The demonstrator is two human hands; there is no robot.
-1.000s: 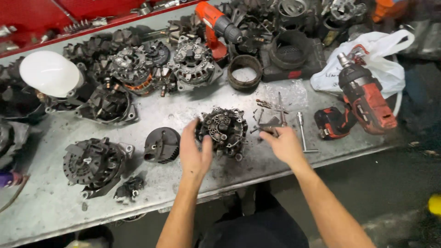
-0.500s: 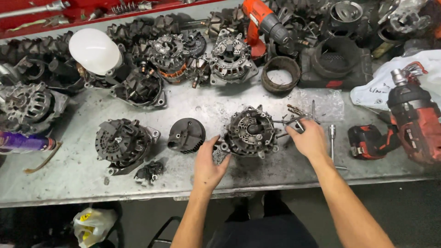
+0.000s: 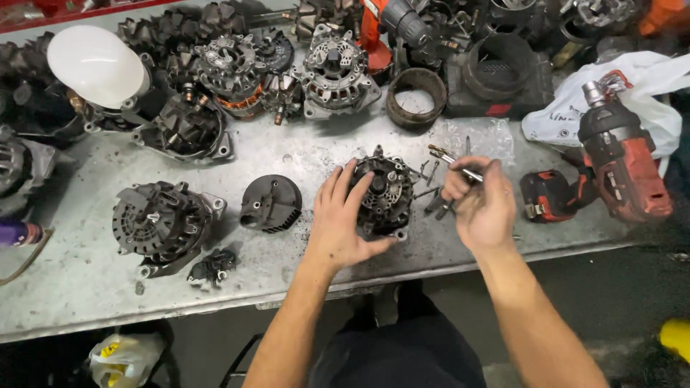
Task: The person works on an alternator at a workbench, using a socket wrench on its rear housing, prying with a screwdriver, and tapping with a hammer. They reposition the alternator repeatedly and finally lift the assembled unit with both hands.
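The left hand (image 3: pixel 339 223) is lying with fingers spread over the near side of a dark alternator (image 3: pixel 384 194) that is sitting near the front edge of the steel bench (image 3: pixel 302 154), steadying it without wrapping around it. At the alternator's three o'clock the right hand (image 3: pixel 483 205) is pinching a slim metal tool (image 3: pixel 453 158), its tip pointing toward ten o'clock, just above a scatter of loose bolts (image 3: pixel 431 172). Judging by those bolts and the black cover (image 3: pixel 271 203) lying at the alternator's nine o'clock, the unit is looking partly stripped, with its body not yet split. Further toward nine o'clock another alternator (image 3: pixel 162 223) is waiting whole. At three o'clock a red impact driver (image 3: pixel 622 162) is resting, and at twelve o'clock more alternators (image 3: pixel 334 68) are crowding the bench's far edge.
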